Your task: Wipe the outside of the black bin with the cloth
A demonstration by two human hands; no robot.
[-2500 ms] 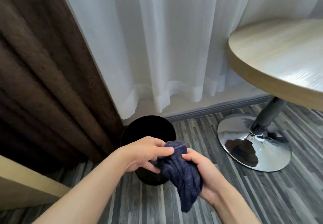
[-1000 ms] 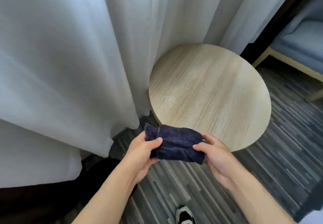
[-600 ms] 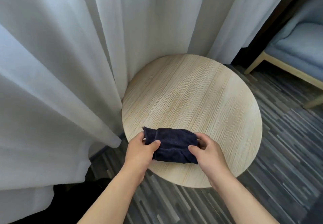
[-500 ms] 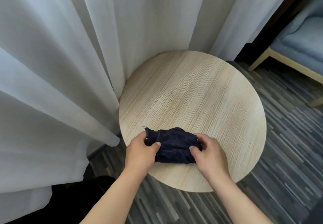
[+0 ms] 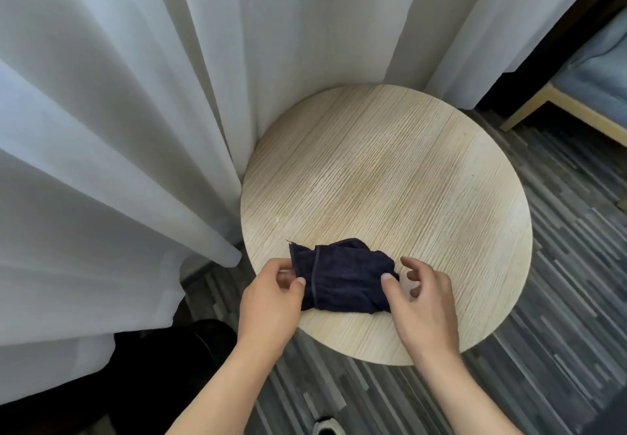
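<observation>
A folded dark navy cloth (image 5: 342, 278) lies on the near part of the round wooden table (image 5: 390, 180). My left hand (image 5: 271, 299) pinches the cloth's left edge between thumb and fingers. At the cloth's right end, my right hand (image 5: 419, 302) has its fingers spread and raised, with only the thumb tip touching the fabric. The black bin (image 5: 200, 343) stands on the floor at the lower left, below the table. It is mostly in shadow and partly hidden by the curtain and my left forearm.
White sheer curtains (image 5: 135, 95) hang along the left and back and touch the table's far edge. A grey upholstered chair with a wooden frame (image 5: 590, 71) stands at the right. The floor (image 5: 559, 350) is grey striped planks. A shoe tip (image 5: 325, 428) shows at the bottom.
The view swung from the bin up to the table. Both hands carried the cloth over and set it down on the tabletop. My right hand's fingers have just come off it.
</observation>
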